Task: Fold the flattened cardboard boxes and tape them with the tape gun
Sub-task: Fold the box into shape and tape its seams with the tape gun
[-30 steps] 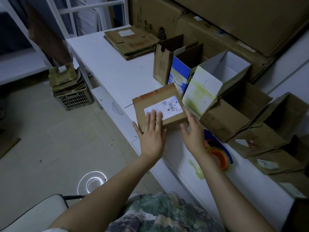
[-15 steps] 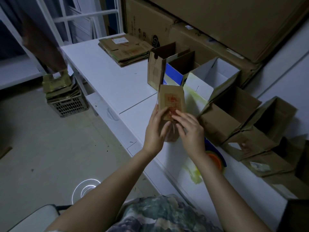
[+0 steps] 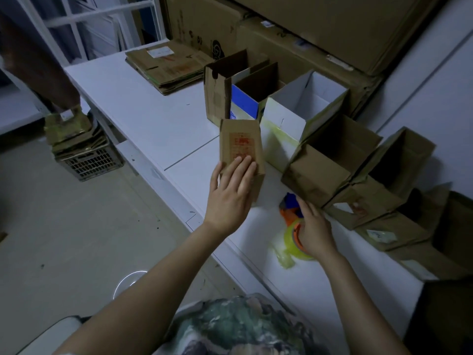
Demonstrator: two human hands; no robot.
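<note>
A small brown cardboard box (image 3: 240, 147) with a red print stands on end on the white table (image 3: 143, 116). My left hand (image 3: 231, 196) lies flat against its near face, fingers together, steadying it. My right hand (image 3: 313, 226) rests on the tape gun (image 3: 294, 226), an orange and blue dispenser with a yellowish clear tape roll, lying on the table to the right of the box. The fingers curl over the tape gun, which is not lifted. A stack of flattened cardboard boxes (image 3: 166, 65) lies at the table's far end.
Several folded open boxes stand in a row along the wall, among them a white one (image 3: 304, 108) and brown ones (image 3: 330, 162). Big cardboard sheets (image 3: 320, 26) lean behind them. A plastic crate (image 3: 87, 160) piled with cardboard sits on the floor at left.
The box went from lying flat under both hands to standing on end. My right hand left it and dropped to the tape gun; my left hand stays on the box.
</note>
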